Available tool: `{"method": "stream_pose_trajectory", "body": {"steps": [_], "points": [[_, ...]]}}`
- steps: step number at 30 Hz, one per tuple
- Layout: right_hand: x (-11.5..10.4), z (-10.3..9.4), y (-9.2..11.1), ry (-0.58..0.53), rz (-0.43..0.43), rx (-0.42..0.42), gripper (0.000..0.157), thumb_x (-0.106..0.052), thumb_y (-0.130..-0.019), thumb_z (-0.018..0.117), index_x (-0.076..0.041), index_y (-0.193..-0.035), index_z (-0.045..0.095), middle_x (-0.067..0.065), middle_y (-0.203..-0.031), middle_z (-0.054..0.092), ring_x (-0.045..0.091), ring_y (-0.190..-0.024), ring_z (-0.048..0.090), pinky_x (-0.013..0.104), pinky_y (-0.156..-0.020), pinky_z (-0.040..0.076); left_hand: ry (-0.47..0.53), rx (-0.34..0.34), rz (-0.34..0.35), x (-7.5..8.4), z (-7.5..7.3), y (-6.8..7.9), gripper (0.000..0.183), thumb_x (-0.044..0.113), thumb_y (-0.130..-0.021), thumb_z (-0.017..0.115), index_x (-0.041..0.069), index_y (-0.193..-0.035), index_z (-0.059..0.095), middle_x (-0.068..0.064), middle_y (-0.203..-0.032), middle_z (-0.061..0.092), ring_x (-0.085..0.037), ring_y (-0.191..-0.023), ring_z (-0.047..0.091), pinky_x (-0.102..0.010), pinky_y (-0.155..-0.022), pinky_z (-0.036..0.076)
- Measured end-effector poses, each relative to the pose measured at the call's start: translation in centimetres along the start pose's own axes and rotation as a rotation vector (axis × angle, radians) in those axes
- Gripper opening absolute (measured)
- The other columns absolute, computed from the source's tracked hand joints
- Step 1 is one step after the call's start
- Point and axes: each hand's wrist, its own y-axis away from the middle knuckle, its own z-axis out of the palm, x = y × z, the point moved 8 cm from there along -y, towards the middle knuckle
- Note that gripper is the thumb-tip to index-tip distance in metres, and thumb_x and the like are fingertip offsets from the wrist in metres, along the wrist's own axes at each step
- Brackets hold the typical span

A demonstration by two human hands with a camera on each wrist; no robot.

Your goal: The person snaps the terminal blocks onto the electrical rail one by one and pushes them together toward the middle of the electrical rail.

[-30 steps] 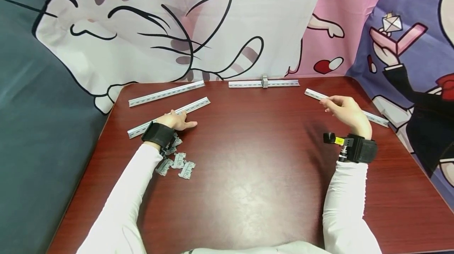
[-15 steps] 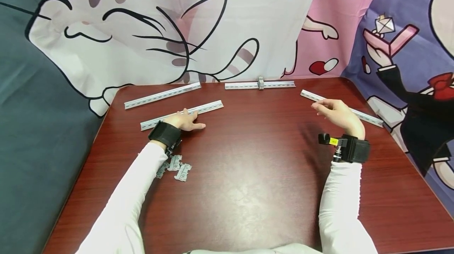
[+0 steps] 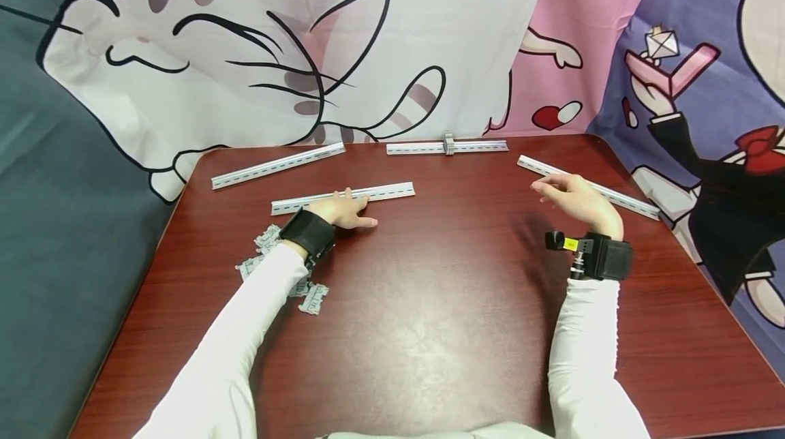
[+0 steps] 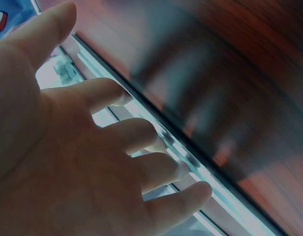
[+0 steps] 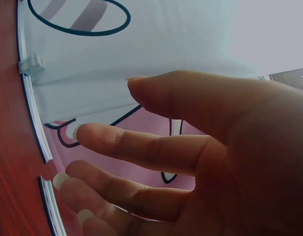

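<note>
My left hand [image 3: 343, 209] lies over a slotted metal DIN rail [image 3: 392, 191], fingers spread and fingertips on it. In the left wrist view those fingertips [image 4: 203, 189] meet the strip of the rail [image 4: 215, 184], and the thumb stands out to the side. Nothing is between the fingers of my right hand [image 3: 579, 199], which hovers with loosely bent fingers in front of another DIN rail [image 3: 628, 201] at the right. From the right wrist, the thumb [image 5: 161, 91] shows apart from the other fingers, and the end of that rail [image 5: 49, 201] is below left.
Several grey clip-like plastic pieces [image 3: 314, 298] lie by my left forearm, partly hidden under it. A third rail [image 3: 276, 166] lies at the back left. At the back middle, another rail [image 3: 417, 148] carries a grey block [image 3: 449, 144]. Printed cloth [image 3: 380, 37] hangs behind the table.
My left hand has slid the rail under it to the right and turned it nearly level with the back edge. The right hand stays about where it was.
</note>
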Motion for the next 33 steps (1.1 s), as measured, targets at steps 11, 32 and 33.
{"method": "stream_pose_trajectory", "body": {"steps": [11, 32, 33], "points": [[0.3, 1.4, -1.0, 0.013, 0.022, -0.046, 0.047, -0.035, -0.101, 0.047, 0.005, -0.123, 0.059, 0.025, -0.105, 0.065, 0.032, -0.097, 0.06, 0.035, -0.081, 0.046, -0.07, 0.018, -0.003, 3.6, 0.7, -1.1, 0.077, 0.055, -0.098, 0.042, 0.015, -0.157, 0.014, -0.027, -0.16, 0.003, -0.048, -0.147, 0.005, -0.062, -0.115, 0.018], [1.0, 2.2, -1.5, 0.025, 0.034, -0.091, 0.047, -0.032, -0.101, 0.047, 0.009, -0.122, 0.059, 0.026, -0.103, 0.065, 0.037, -0.095, 0.061, 0.038, -0.08, 0.047, -0.186, 0.062, 0.011, 10.6, 1.4, -1.3, 0.076, 0.057, -0.096, 0.046, 0.02, -0.156, 0.02, -0.025, -0.159, 0.014, -0.045, -0.147, 0.011, -0.053, -0.118, 0.018], [1.0, 2.2, -1.5, 0.028, 0.034, -0.089, 0.047, -0.032, -0.101, 0.047, 0.009, -0.121, 0.059, 0.026, -0.102, 0.065, 0.037, -0.094, 0.061, 0.037, -0.079, 0.047, -0.192, 0.062, 0.015, 10.9, 1.5, -1.3, 0.076, 0.057, -0.095, 0.046, 0.02, -0.156, 0.02, -0.025, -0.159, 0.014, -0.045, -0.147, 0.011, -0.053, -0.118, 0.019]]}}
